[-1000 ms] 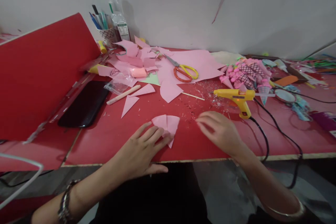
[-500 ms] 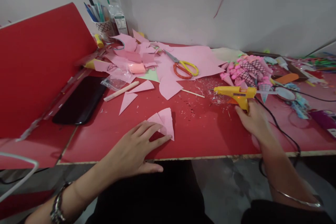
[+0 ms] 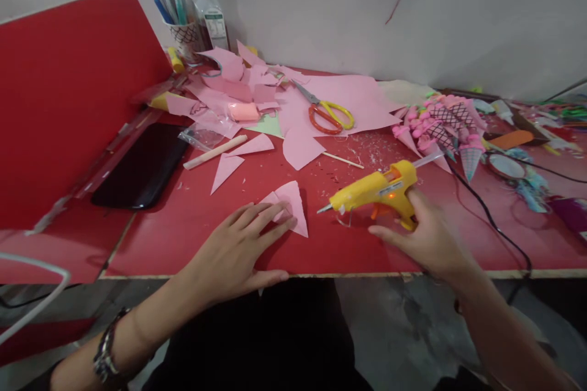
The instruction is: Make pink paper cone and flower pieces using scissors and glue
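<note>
Yellow glue gun (image 3: 376,190), gripped by the right hand (image 3: 426,238), lies leftward, nozzle toward the folded pink paper (image 3: 288,211) pinned under the flat-fingered left hand (image 3: 233,253).

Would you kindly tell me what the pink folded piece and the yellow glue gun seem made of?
The pink folded piece: likely thin matte paper; it holds sharp creases. The yellow glue gun: probably moulded plastic, smooth with a slight sheen.

Pink paper (image 3: 293,204) partly under left grip (image 3: 233,250) (glue gun (image 3: 371,190) handle mostly inside right grip (image 3: 426,238)).
</note>
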A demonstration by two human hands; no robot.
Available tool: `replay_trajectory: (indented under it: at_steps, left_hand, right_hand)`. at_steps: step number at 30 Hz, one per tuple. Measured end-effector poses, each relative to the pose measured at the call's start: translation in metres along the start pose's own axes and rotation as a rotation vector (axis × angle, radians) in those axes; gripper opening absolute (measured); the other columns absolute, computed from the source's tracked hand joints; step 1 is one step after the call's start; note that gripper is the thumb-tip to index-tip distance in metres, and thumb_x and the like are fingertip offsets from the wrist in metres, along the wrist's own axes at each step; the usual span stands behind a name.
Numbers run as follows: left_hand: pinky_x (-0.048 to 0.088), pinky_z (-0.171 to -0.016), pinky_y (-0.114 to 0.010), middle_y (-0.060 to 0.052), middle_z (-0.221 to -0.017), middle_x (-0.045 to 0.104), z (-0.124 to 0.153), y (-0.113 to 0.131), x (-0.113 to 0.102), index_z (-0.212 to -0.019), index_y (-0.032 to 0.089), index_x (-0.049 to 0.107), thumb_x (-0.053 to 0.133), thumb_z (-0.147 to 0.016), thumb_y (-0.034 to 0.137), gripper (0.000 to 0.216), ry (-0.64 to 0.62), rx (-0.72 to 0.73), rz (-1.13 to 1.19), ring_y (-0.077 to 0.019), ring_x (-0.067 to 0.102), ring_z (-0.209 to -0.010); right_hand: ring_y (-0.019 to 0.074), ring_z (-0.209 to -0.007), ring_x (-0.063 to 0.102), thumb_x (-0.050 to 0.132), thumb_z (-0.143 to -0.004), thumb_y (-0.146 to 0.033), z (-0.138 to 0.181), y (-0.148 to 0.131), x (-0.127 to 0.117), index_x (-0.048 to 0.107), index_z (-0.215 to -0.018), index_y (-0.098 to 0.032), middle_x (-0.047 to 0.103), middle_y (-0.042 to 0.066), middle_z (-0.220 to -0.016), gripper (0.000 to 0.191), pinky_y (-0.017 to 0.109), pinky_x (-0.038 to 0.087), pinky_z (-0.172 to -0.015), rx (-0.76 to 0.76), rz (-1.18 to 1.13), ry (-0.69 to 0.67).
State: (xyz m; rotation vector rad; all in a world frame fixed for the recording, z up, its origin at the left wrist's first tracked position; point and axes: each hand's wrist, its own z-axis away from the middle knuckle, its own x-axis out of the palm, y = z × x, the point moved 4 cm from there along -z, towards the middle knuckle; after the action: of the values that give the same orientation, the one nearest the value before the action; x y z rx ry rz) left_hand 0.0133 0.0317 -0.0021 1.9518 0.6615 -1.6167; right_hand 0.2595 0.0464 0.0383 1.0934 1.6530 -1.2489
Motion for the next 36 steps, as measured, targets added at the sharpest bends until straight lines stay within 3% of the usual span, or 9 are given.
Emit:
replay_trajectory:
  at_steps: [6,15,36]
  left_hand:
    - [0.035,-0.094,-0.042,-0.008,-0.134,0.04,0.001,0.0,0.002,-0.129,0.021,0.036,0.035,-0.079,0.059,0.062,-0.016,-0.007,-0.011,-0.0249,0.04,-0.117]
    - [0.032,-0.097,-0.041,-0.006,-0.135,0.038,0.0,0.0,0.004,-0.129,0.023,0.036,0.039,-0.078,0.056,0.061,-0.054,-0.042,0.013,-0.0242,0.038,-0.118]
    - [0.033,-0.095,-0.042,-0.008,-0.133,0.04,0.0,0.001,0.003,-0.127,0.022,0.038,0.039,-0.079,0.055,0.059,-0.029,-0.034,0.034,-0.0252,0.038,-0.117]
  right_hand:
    - [0.0164,-0.047,0.053,0.051,-0.066,-0.049,0.002,-0.013,0.012,0.052,-0.084,-0.018,0.056,0.002,-0.058,0.036,0.025,0.038,-0.042,-0.061,0.138,0.006]
    - [0.0123,-0.039,0.047,0.045,-0.07,-0.037,0.003,-0.016,0.011,0.051,-0.073,-0.019,0.052,-0.001,-0.05,0.02,0.022,0.032,-0.038,-0.153,0.194,0.03]
    - [0.0142,-0.039,0.049,0.042,-0.073,-0.029,-0.002,-0.026,0.002,0.055,-0.079,-0.018,0.054,0.0,-0.048,0.018,0.022,0.031,-0.037,-0.233,0.235,0.005]
